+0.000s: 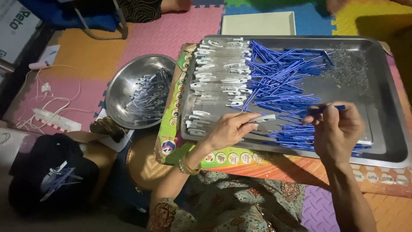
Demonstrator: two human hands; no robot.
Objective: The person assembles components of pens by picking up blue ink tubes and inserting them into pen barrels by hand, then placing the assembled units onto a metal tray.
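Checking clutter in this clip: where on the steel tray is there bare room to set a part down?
Bare metal shows along the tray's right side, between the blue refills and the rim, below the small springs. The left half is crowded with clear barrels; both hands work at the front edge.

Blue pen refills [279,86], white pen barrels [219,77], silver tray [386,141] (shiny), multicoloured foam mat [171,30]
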